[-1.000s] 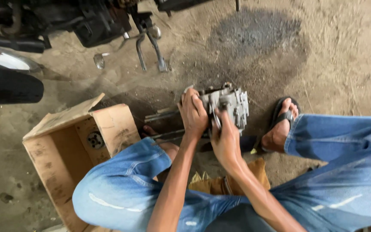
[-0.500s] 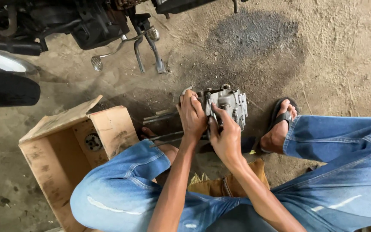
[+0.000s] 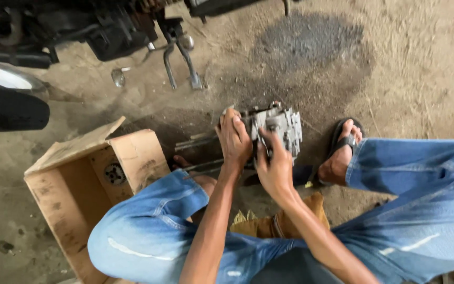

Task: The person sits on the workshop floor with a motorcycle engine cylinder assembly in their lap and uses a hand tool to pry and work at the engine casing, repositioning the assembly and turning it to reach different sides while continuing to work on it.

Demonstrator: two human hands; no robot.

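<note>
A grey metal engine part (image 3: 282, 126) with ribs sits on the dirt floor between my knees. My left hand (image 3: 233, 139) is clamped over its left end, fingers curled around the top. My right hand (image 3: 273, 168) grips the near side of the same part, thumb up against its face. Long metal rods (image 3: 195, 142) stick out to the left from under the part. I am squatting in blue jeans, and my sandalled foot (image 3: 342, 152) rests just right of the part.
An open cardboard box (image 3: 80, 184) stands at the left by my knee. A motorcycle's underside with a kickstand (image 3: 182, 58) and a black tyre (image 3: 6, 110) fill the top left. A dark oil stain (image 3: 311, 47) marks the floor beyond the part.
Both hands keep their hold on the metal part. The view has shifted slightly; the hands and part have barely moved.
</note>
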